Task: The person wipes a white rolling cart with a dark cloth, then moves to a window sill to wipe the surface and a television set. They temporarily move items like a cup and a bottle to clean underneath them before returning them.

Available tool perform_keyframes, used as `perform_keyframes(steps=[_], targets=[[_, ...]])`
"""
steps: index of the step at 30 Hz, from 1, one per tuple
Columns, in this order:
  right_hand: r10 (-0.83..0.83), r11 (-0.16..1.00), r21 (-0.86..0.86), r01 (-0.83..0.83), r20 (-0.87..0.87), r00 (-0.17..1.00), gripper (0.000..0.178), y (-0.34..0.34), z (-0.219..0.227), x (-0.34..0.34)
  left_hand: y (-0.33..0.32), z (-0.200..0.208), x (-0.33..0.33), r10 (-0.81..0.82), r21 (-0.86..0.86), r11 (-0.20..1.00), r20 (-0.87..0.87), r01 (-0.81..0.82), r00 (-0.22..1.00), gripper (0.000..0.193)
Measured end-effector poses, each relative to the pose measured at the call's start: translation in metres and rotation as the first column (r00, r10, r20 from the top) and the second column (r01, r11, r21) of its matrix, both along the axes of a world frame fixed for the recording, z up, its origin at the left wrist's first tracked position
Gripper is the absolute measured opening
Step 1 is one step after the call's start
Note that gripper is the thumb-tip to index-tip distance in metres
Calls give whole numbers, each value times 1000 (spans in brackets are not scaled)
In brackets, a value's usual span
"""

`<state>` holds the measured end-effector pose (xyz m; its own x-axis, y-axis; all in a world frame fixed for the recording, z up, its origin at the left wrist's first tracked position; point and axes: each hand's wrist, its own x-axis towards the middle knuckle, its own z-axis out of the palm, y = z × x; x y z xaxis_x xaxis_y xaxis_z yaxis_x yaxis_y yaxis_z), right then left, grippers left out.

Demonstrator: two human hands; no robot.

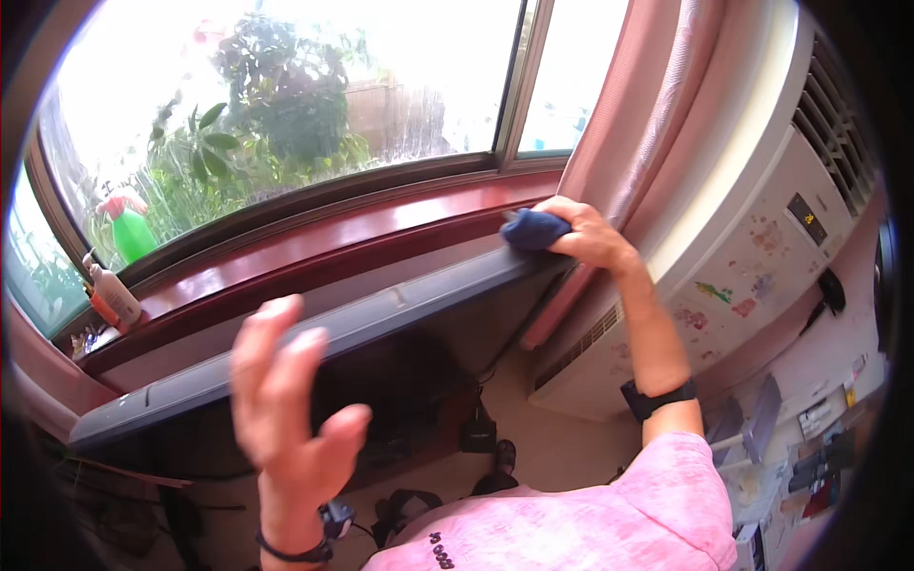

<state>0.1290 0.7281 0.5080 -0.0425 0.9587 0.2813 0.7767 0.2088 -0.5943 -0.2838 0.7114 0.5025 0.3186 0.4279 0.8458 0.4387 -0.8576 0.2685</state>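
Note:
My right hand [592, 238] is closed round a bunched dark blue cloth [535, 230]. It presses the cloth onto the right end of the dark grey top edge [386, 303] of a wide black panel that looks like a television. My left hand [286, 390] is raised in front of the panel's left half. Its fingers are spread and nothing is in them. The lower part of the panel lies in shadow.
Behind the panel runs a red window sill [314, 233] under a large window. A pump bottle [112, 290] and a green spray bottle [131, 234] stand at the left. Right of my arm are a pink curtain [633, 105] and a tall white air conditioner [733, 238].

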Motion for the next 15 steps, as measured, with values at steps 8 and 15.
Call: perform_keyframes(steps=[8, 15], targets=[[32, 928, -270, -256, -627, 778, 42, 38, -69, 138, 33, -32, 198, 217, 37, 972, -513, -231, 830, 55], [71, 949, 314, 39, -331, 941, 41, 184, -114, 152, 34, -35, 229, 298, -77, 929, -422, -361, 856, 51]])
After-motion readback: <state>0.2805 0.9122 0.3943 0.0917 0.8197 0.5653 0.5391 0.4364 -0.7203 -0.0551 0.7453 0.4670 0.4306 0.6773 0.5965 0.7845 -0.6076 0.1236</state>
